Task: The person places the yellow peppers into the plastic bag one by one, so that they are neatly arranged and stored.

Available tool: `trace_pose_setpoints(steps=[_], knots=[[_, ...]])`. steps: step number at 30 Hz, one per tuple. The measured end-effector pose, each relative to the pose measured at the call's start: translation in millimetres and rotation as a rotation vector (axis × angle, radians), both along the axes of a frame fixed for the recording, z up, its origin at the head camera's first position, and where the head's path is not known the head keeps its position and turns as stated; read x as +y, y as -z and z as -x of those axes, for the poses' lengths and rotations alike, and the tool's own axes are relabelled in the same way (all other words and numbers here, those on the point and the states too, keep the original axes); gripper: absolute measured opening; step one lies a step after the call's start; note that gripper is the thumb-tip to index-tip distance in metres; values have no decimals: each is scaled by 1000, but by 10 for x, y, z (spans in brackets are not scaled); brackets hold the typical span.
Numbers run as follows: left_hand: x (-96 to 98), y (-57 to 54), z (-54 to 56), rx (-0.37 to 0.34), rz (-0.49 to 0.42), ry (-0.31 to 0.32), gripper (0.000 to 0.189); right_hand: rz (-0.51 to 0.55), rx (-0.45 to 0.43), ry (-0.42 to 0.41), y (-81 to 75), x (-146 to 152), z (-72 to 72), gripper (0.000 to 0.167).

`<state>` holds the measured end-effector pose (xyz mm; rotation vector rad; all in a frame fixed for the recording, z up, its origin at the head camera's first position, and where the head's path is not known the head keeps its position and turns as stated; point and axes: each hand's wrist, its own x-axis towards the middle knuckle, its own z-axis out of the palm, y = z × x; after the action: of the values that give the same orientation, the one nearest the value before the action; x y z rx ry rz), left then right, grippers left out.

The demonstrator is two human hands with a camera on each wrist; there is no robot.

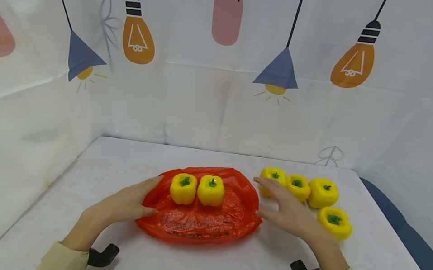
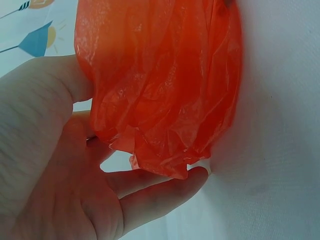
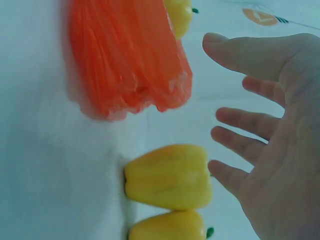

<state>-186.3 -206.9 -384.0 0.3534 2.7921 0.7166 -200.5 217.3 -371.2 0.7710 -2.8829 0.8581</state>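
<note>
A crinkled red plastic bag (image 1: 196, 228) lies on the white table with dark print on its near side. Two yellow bell peppers (image 1: 183, 190) with green stems stand upright, side by side, in the middle of its upper side. My left hand (image 1: 123, 200) is at the bag's left end, thumb and fingers spread about its crumpled edge (image 2: 160, 155). At the opposite end, my right hand (image 1: 292, 211) hovers with fingers apart and nothing in them. The right wrist view shows a gap between these fingers (image 3: 242, 120) and the bag.
Several more yellow bell peppers (image 1: 323, 194) stand at the back right, partly behind my right hand. One pepper (image 1: 335, 222) sits nearer, beside that wrist. A white sheet printed with lamps (image 1: 220, 108) hangs behind the table. Something dark blue (image 1: 412, 238) lies past the right edge.
</note>
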Motion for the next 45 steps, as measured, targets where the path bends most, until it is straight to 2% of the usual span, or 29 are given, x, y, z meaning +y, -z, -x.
trace_pose_setpoints(steps=[4,12,24,31,41,45], knots=[[-4,-3,-10,1,7,4,87,-11,-9,25,-27,127,-24,74],[-18,9,-1,17,13,14,88,-36,-105,107,-138,422,-91,73],[-15,-7,1,35,10,29,87,-123,-146,126,-356,740,-177,66],[-20,-24,-12,49,2,44,87,-147,-208,129,-388,948,-196,63],[-18,-24,-13,34,-5,32,87,-178,-318,142,-369,1209,-192,67],[-16,-28,-13,27,-5,25,87,-165,-335,127,-341,1293,-205,69]])
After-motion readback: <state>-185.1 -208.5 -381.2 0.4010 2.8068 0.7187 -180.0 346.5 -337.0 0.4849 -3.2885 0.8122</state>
